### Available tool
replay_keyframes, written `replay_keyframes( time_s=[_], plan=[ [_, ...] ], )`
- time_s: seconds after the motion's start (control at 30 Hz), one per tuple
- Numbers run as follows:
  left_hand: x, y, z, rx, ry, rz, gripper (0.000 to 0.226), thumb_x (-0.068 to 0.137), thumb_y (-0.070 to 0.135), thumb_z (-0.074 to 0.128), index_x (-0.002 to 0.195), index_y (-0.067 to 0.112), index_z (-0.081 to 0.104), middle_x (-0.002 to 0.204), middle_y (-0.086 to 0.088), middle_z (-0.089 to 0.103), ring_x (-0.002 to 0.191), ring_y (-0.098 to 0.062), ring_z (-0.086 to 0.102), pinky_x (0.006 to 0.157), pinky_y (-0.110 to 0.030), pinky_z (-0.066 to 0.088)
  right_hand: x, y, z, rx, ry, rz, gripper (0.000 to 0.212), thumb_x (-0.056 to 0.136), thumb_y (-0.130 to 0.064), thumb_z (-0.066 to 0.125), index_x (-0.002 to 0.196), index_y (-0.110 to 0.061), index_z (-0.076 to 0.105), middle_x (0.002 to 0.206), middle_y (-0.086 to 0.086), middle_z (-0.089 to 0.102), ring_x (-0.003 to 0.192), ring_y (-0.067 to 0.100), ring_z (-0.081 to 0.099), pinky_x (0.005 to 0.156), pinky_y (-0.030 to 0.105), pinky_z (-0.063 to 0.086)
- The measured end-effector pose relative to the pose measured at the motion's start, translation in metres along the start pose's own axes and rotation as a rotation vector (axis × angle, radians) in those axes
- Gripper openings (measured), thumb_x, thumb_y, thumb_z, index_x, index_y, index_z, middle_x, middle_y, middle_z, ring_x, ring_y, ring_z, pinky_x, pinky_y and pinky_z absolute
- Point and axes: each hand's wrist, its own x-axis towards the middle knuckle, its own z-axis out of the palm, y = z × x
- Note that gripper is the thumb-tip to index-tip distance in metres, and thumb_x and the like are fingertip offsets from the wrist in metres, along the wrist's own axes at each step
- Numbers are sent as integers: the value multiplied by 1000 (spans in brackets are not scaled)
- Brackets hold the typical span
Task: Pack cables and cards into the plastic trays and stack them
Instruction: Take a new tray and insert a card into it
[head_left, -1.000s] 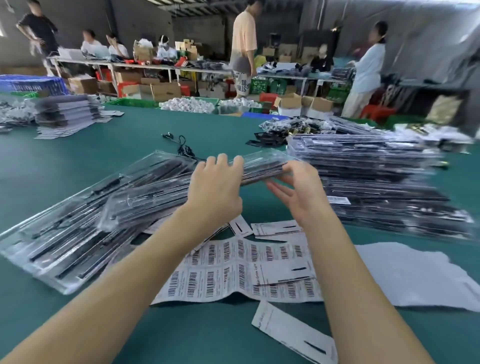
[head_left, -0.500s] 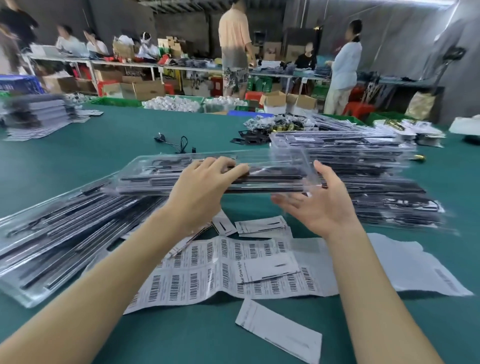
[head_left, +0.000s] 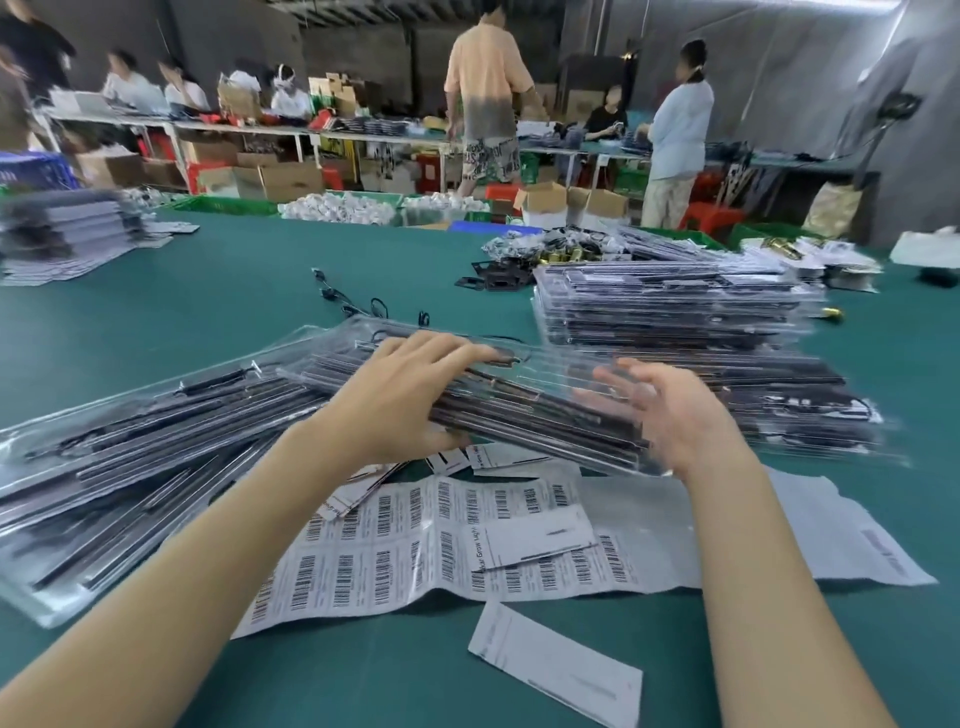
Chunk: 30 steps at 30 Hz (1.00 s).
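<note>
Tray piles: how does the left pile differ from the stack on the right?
The left pile lies fanned out and skewed; the right stack sits squared up. The right stack rises higher; the left pile spreads low and wide. Both are clear plastic trays with dark contents on the green table.

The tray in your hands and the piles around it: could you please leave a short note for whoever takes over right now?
Left hand: grips the near edge of the filled clear tray, fingers over its top, held above the table.
Right hand: open, palm against the tray's right end, steadying it.
Stack of packed trays: on the right, beyond the held tray.
More filled trays: fanned loosely on the left.
Barcode label sheets: on the green table, under the hands.
Done: many trays packed and stacked.
Left: probably set this tray on the right stack, then stack the left trays.
</note>
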Motion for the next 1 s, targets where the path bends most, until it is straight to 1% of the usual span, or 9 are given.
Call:
replay_keyframes(
  time_s=[0.07,0.2,0.33,0.47,0.53,0.7,0.83,0.93,1.0],
  plan=[
    [-2,-13,-3,20,-41,-102,90,75,64,71,151,42,27,155,10,36,143,-15,28,119,-47,22,4,1,1,-104,116,-30,33,102,-13,44,135,-13,48,120,4,70,85,24,77,104,66,36],
    [-7,-36,-8,-31,-179,-282,100,64,78,71,148,45,27,157,9,29,144,-18,28,121,-54,22,10,-3,3,-211,201,-138,29,96,-13,62,125,-15,58,111,6,67,72,16,76,63,38,61],
    [-10,-41,-14,-96,-294,-353,109,53,100,54,146,50,27,159,14,29,140,-16,38,119,-53,28,16,0,0,-527,336,-233,21,88,-23,70,108,-17,67,106,0,67,82,17,72,74,36,61],
    [-12,-48,-23,-418,32,-519,96,70,101,23,130,36,58,139,8,58,113,-18,60,106,-50,43,11,1,7,-821,390,-294,14,87,-33,66,96,-23,70,94,-7,69,94,17,64,78,27,44],
    [-14,-59,-21,-276,227,-678,84,83,90,25,124,27,63,134,-5,61,118,-29,57,106,-57,40,7,-1,12,-913,393,-285,15,87,-35,63,98,-25,68,98,-4,70,98,20,62,84,31,49],
    [-22,-75,-2,-259,138,-899,77,89,78,41,135,18,52,128,-12,64,125,-37,53,106,-54,39,1,-8,26,-1078,347,-308,21,90,-34,62,105,-20,68,87,-6,65,88,17,61,84,34,51],
    [-22,-75,2,-311,230,-834,60,84,76,43,107,23,58,97,4,68,106,-32,62,99,-51,47,14,-6,59,-1433,309,-340,37,99,-49,49,99,-19,71,78,-4,66,84,19,61,120,56,24],
    [-25,-77,6,-342,258,-783,54,82,74,41,90,24,58,85,10,65,91,-25,65,92,-46,52,41,-13,99,-1416,115,-320,52,101,-53,39,97,-9,69,84,5,64,75,21,58,91,38,50],
    [-24,-78,7,-318,207,-769,55,84,77,39,89,26,59,92,7,68,94,-24,64,97,-50,50,59,-15,124,-1389,-21,-250,46,101,-50,38,92,-10,60,89,9,54,76,25,52,73,31,43]
  ],
)
